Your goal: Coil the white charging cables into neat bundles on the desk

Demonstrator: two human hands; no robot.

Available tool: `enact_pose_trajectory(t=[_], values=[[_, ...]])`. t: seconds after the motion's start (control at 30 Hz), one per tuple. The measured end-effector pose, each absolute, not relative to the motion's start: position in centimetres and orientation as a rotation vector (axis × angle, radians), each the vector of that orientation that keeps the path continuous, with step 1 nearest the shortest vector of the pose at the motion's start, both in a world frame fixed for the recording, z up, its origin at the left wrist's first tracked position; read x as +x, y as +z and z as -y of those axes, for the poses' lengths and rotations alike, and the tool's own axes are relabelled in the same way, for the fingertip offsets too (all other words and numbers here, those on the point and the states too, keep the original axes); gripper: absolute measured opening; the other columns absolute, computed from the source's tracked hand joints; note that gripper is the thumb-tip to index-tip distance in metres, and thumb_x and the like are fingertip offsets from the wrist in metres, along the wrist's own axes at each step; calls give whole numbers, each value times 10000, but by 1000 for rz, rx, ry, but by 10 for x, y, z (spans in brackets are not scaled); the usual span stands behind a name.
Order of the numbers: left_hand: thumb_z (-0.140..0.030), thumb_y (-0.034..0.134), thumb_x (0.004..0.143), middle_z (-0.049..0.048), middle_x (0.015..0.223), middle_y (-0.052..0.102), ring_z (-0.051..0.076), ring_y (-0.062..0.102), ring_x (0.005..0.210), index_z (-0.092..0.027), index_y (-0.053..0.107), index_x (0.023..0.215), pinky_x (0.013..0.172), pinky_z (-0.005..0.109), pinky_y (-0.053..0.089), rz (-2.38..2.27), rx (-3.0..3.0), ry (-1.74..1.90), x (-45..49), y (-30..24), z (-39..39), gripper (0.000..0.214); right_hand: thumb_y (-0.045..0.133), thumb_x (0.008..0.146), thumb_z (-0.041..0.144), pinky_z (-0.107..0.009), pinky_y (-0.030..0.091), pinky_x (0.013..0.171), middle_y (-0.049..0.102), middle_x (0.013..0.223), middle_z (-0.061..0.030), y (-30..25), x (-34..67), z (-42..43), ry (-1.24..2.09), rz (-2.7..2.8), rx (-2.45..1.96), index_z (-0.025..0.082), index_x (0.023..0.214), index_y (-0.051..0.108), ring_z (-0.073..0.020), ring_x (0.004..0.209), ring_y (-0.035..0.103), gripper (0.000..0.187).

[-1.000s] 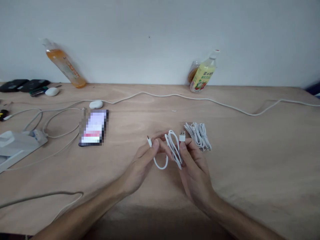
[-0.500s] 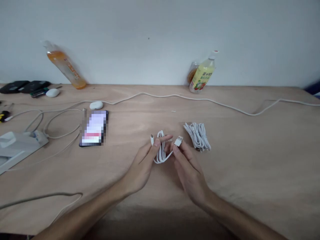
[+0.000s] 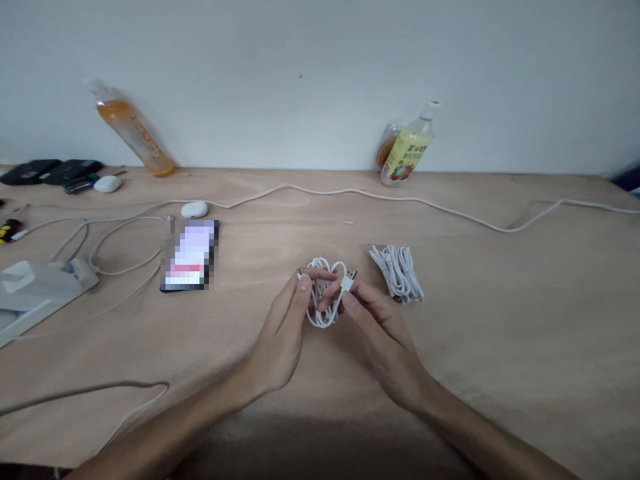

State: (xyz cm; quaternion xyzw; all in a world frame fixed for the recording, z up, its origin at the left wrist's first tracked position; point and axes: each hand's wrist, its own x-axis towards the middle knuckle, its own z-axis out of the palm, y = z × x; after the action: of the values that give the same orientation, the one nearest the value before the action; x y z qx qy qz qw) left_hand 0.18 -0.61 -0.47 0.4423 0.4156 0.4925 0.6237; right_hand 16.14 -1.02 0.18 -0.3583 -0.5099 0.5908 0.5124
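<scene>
pinches loops of a white cable (image 3: 320,325) between thumb and fingers of the left hand (image 3: 281,335), near a small tip mostly hidden there. grips the usb plug (image 3: 347,284) at the other end between thumb and fingers of the right hand (image 3: 389,343), with the metal part tilted up and rightward.

holds the coil between both hands, over the table (image 3: 500,333) — cannot tell whether touching it. seems to be gathering loops; best to pinch firmly on the left, lay turns side by side without twisting, and guide the plug round rather than tug at the neck.

angles both hands inward, thumbs uppermost, with forearms slanting in from the lower corners.

has a bundle of white cords (image 3: 399,273) just beyond the right hand — and, farther off to the left, a lit phone (image 3: 190,257).
</scene>
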Motion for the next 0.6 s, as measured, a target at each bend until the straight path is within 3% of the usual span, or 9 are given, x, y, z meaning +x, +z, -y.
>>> enact_pose_trajectory(t=[0.13, 0.33, 0.47, 0.6], values=[[-635, 588, 1055, 129, 1125, 797, 313, 723, 1131, -180, 744, 1403, 1073, 495, 549, -895, 941, 1123, 3, -3, 5, 594, 549, 1128, 504, -334, 557, 846, 746, 928, -24, -3, 161, 9, 1449, 1166, -831, 290, 1117, 819, -199, 875, 684, 345], [-620, 540, 1076, 142, 1402, 751, 369, 612, 1410, -243, 732, 1468, 1234, 562, 428, -931, 1026, 1083, -2, -10, 7, 576, 730, 1029, 469, -278, 558, 733, 721, 740, 23, -2, 164, 3, 1467, 1099, -888, 269, 974, 823, -147, 689, 648, 227], [-568, 520, 1105, 134, 1453, 735, 362, 550, 1491, -240, 751, 1442, 1271, 540, 388, -946, 1107, 1037, -4, -5, 7, 524, 765, 985, 370, -267, 551, 722, 754, 753, 18, 7, 166, 3, 1410, 1158, -930, 246, 805, 791, -140, 702, 662, 220], [-555, 562, 1095, 135, 1381, 773, 364, 610, 1410, -191, 843, 1245, 1180, 493, 488, -864, 1142, 1006, -1, 6, 5, 484, 761, 960, 313, -275, 543, 713, 767, 728, 21, 13, 166, 4, 1340, 1220, -979, 246, 778, 799, -143, 694, 673, 197]])
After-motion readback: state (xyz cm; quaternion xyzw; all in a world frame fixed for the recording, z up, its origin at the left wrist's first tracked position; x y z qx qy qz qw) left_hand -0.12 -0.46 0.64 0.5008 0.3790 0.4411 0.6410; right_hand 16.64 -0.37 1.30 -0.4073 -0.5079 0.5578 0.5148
